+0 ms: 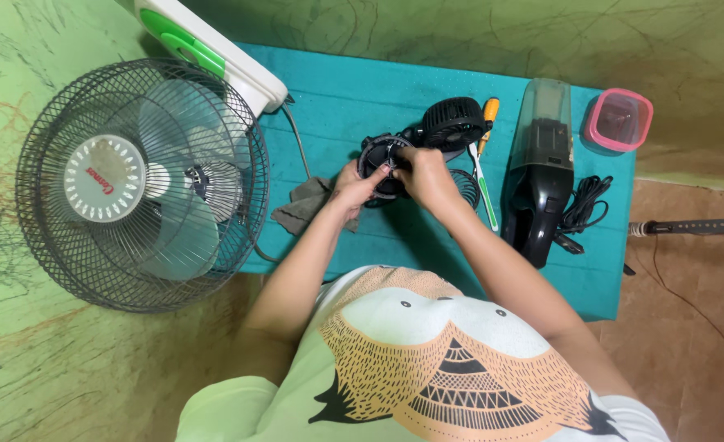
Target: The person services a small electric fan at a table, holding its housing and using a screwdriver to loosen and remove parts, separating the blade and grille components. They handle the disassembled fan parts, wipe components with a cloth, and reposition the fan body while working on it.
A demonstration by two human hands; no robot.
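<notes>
Black plastic filled both hands: the left hand (pixel 352 187) and the right hand (pixel 422 176) met over a small round fan grille (pixel 381 159), each closed on its rim from its own side, fingers curled over the edge. The grille was held just above the teal mat (pixel 354 98) that covered the desk, tilted toward the person, with a darker round part showing behind it between the two hands.

Just beyond the right hand sat the small black fan body (pixel 452 123), its slatted round face turned up, nearly touching the grille. Beside it, on the outer side of the right hand, lay a screwdriver with an orange handle (pixel 490 109) and a long green and white tool (pixel 485 192), both pointing away from the person. Partly under the right wrist lay a round wire ring (pixel 465 187).

Farther out on the same side stood a black handheld vacuum (pixel 542 176) with a clear nose, its coiled black cord (pixel 583 206) lying against it. Past that, at the far corner of the mat, sat a clear box with a pink lid (pixel 619 120).

Just outside the left hand lay a grey rag (pixel 301 205), touching the wrist. Well beyond it stood a large grey cage fan (pixel 137 184) with pale blades, lying face up on the green floor (pixel 18 360), its white and green base (pixel 215 53) resting on the mat's corner.
</notes>
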